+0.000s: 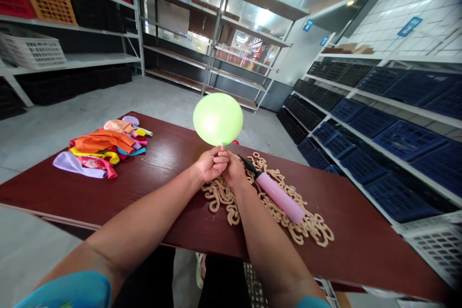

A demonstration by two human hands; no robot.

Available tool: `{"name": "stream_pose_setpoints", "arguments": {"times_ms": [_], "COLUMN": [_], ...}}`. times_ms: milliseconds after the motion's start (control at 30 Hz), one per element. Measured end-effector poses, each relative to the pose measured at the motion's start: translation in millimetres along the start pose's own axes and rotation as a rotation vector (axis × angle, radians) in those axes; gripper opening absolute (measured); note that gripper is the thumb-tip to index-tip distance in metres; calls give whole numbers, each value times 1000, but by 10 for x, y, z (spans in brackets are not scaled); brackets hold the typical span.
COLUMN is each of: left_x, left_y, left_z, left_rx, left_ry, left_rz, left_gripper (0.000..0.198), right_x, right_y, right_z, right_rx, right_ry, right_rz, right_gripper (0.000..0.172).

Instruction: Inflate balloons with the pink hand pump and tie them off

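An inflated light green balloon (218, 118) stands upright above the table, its neck pinched between my two hands. My left hand (212, 163) is closed with its fingers at the balloon's neck. Pressed against it, my right hand (234, 169) is also closed round the neck, its fingers partly hidden. Just right of my right hand lies a pink hand pump (280, 197) with a black nozzle end. The pump rests on a pile of tan, curly, rope-like pieces (220, 193), which spreads beneath and beside my hands.
Several flat balloons (104, 143) in orange, yellow, purple and red lie heaped on the left of the dark red table (162, 192). Shelves with blue crates (411, 134) line the right side. A metal rack (212, 33) stands behind, and a white basket (32, 50) sits on the left shelf.
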State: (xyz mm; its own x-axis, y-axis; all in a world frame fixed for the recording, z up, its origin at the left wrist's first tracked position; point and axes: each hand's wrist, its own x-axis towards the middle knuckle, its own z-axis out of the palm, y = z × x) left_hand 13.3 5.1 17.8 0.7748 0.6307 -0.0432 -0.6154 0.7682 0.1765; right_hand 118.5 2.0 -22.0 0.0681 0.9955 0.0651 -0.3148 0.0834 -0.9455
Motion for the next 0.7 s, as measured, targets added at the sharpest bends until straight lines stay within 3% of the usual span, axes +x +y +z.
{"name": "stream_pose_setpoints", "arguments": {"times_ms": [100,200,333,500,567,700], "left_x": [-38,-54,1,82,72,-4], "left_y": [-29,-14,58,143,147,49], "left_z": [41,52,-25,-149,-151,-84], "left_rx": [-27,10,173,410,385,190], "left_ry": [-16,-19,40,118,83,-52], "left_rz": [-5,0,37,207,163,-109], "left_gripper": [16,14,15,12,13,15], "right_x": [-35,-57,-46,-3,9,34], "right_y": [-16,-29,-55,-86,-74,-14], "right_z": [57,55,-29,-154,-177,-185], "right_rx": [22,-53,-215,-458,-495,-439], "right_ry": [-87,-70,104,287,297,238], "right_rz": [73,77,-11,-97,-140,-244], "right_gripper": [22,29,28,30,30,26]}}
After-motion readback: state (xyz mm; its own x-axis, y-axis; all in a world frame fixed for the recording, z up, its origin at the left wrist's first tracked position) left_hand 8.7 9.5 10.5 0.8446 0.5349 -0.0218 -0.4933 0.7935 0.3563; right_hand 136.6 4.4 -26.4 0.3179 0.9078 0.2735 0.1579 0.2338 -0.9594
